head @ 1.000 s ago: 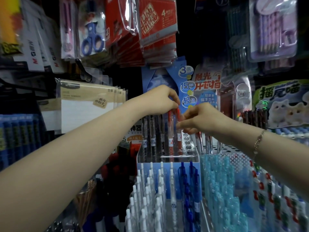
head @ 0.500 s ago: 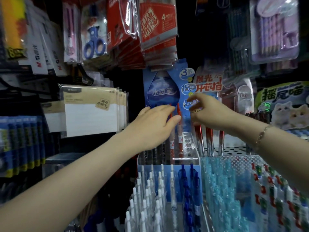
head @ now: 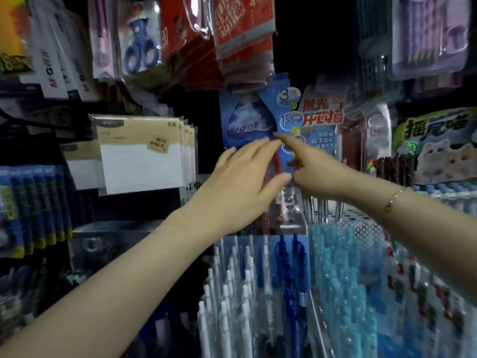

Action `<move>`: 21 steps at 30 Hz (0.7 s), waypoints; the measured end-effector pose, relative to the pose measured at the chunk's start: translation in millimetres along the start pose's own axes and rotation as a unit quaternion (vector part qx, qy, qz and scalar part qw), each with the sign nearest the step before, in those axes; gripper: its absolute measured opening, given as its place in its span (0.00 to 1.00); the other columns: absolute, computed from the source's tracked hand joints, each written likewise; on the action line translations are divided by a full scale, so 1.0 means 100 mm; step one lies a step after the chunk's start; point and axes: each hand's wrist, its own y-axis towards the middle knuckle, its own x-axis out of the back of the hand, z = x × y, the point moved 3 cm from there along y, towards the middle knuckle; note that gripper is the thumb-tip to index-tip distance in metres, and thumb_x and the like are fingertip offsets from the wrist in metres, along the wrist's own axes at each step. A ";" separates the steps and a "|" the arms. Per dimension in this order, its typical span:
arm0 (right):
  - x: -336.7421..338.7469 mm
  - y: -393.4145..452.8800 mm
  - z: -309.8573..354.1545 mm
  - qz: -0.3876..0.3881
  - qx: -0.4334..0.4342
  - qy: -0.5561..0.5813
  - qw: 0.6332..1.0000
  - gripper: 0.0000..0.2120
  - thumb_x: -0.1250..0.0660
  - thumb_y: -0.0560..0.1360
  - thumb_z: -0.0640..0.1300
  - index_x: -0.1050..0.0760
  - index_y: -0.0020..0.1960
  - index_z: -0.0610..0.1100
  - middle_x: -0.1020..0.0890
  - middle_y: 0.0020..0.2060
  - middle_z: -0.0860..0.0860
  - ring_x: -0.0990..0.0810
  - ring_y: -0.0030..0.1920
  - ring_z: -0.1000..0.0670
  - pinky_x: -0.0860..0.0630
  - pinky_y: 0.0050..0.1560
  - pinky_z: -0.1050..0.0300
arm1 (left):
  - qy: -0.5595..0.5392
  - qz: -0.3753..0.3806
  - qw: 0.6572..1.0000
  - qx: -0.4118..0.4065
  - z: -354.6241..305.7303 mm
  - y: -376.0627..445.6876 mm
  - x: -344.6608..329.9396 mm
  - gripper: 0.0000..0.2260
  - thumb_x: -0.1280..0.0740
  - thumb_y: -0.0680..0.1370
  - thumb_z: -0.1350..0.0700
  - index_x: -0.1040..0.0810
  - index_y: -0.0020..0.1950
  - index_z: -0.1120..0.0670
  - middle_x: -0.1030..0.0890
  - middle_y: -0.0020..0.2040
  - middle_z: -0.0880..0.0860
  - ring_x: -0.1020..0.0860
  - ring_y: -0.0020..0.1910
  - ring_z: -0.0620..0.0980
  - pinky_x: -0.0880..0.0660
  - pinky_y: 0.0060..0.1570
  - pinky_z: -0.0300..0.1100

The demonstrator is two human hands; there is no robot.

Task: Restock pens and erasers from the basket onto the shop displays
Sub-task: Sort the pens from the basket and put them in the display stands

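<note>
Both hands reach to the clear pen display rack (head: 296,226) at mid-shelf. My left hand (head: 240,184) is spread flat, fingers straight, over the upright red pens (head: 277,164) standing in the rack's top tier. My right hand (head: 312,169) comes in from the right with its forefinger stretched out, tip meeting my left fingertips in front of the blue backing card (head: 247,120). Neither hand grips a pen. Most of the pens in that tier are hidden behind my left hand. No basket or erasers are in view.
Below the rack stand rows of white pens (head: 232,293), blue pens (head: 291,267) and light-blue pens (head: 340,280). Hanging packs crowd above: red packs (head: 232,29), scissors (head: 140,47). Notepad packs (head: 139,153) hang at the left, a cat-print box (head: 438,151) at the right.
A second ago both hands pinched the tops of the red pens. They have since let go and opened, and my right forefinger now points across to my left fingertips.
</note>
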 end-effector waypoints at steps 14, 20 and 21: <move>0.04 -3.89 0.35 -0.372 -0.283 0.111 0.877 0.13 0.47 0.66 0.32 0.26 0.35 0.44 0.24 0.23 0.53 0.29 0.25 0.53 0.32 0.28 0.63 | -0.764 0.146 0.626 0.055 -2.38 -2.53 -1.00 0.08 0.38 0.77 0.61 0.25 0.44 0.47 0.22 0.33 0.48 0.24 0.29 0.43 0.26 0.30 0.39; -0.77 -7.12 0.15 -0.463 -0.680 0.042 0.567 0.14 0.45 0.66 0.29 0.28 0.29 0.43 0.29 0.15 0.55 0.34 0.21 0.58 0.39 0.27 0.62 | -0.609 0.559 0.454 0.333 -3.63 -5.04 -2.55 0.14 0.42 0.77 0.72 0.26 0.37 0.57 0.25 0.21 0.48 0.29 0.18 0.40 0.30 0.21 0.31; -0.97 -7.61 0.18 -0.456 -0.721 0.044 0.521 0.16 0.44 0.67 0.27 0.28 0.28 0.43 0.30 0.15 0.55 0.34 0.20 0.59 0.38 0.25 0.64 | -0.561 0.593 0.442 0.371 -3.71 -5.48 -2.76 0.15 0.42 0.77 0.72 0.27 0.35 0.58 0.26 0.19 0.49 0.30 0.17 0.40 0.32 0.19 0.31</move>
